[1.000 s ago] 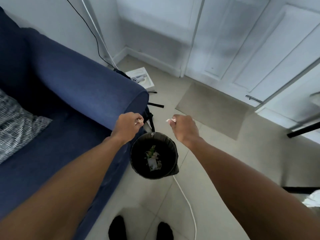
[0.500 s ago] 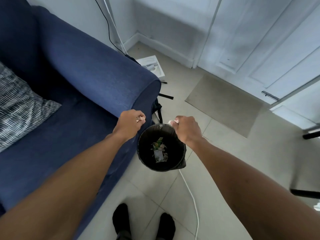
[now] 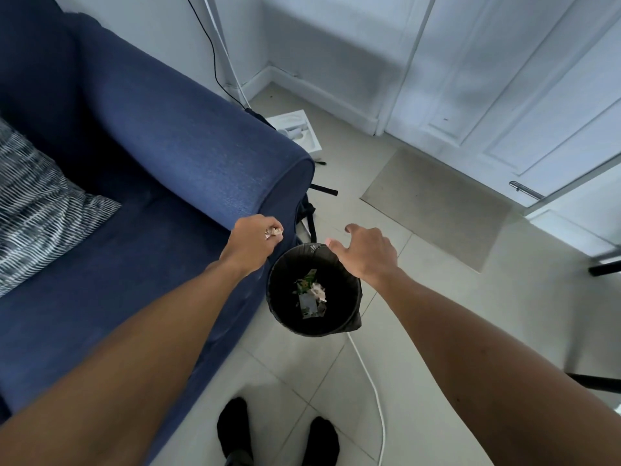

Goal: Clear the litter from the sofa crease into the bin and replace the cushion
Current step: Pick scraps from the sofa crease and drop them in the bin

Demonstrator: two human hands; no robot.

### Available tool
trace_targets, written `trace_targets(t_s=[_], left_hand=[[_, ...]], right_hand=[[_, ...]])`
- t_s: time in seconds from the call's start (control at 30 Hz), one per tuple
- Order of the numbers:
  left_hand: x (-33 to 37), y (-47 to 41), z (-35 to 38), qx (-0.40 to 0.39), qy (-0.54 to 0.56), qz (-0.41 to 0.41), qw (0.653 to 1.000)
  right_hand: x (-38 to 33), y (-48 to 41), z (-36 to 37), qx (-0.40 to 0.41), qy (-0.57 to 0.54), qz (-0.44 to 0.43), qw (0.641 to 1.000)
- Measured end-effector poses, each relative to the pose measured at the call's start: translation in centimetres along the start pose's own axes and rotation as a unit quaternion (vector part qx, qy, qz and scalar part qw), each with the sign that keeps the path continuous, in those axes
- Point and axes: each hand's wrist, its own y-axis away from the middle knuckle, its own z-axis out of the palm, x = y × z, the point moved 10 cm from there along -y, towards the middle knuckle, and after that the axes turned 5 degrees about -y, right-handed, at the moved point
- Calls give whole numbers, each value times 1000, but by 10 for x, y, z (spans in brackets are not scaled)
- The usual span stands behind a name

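Note:
A round black bin (image 3: pixel 279 307) stands on the floor beside the blue sofa's (image 3: pixel 141 169) armrest, with scraps of litter (image 3: pixel 311 292) lying inside, a pale crumpled piece on top. My left hand (image 3: pixel 250 245) hovers over the bin's left rim, shut on a small crumpled paper scrap (image 3: pixel 274 232). My right hand (image 3: pixel 364 252) is above the bin's far right rim, fingers spread and holding nothing. A grey patterned cushion (image 3: pixel 37 203) lies on the sofa seat at the left edge.
A white cable (image 3: pixel 371 381) runs across the tiled floor from the bin. My black-socked feet (image 3: pixel 275 435) stand below it. A white box (image 3: pixel 300 132), black straps (image 3: pixel 311 213) and a beige doormat (image 3: pixel 433 203) lie beyond the armrest, before white doors (image 3: pixel 504 79).
My right hand has opened over the bin and its paper scrap has dropped in. My left hand stays closed on its scrap. The view has shifted closer to the bin.

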Motion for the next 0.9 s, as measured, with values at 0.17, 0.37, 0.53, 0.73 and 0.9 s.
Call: trace_targets(t_s=[0.17, 0.37, 0.53, 0.73, 0.9], left_hand=[[2, -2, 3, -6, 4, -5, 1000], [2, -4, 5, -16, 20, -17, 1000], [-8, -3, 14, -52, -62, -56, 995], [-12, -3, 14, -46, -57, -61, 995], [-11, -2, 8, -39, -54, -60, 996]], right_hand=[[2, -1, -3, 2, -2, -1, 1000], [5, -2, -6, 2, -2, 3, 1000], [7, -2, -10, 6, -3, 7, 1000], [8, -1, -14, 7, -1, 12, 1000], [3, 0, -17, 6, 3, 4, 1000]])
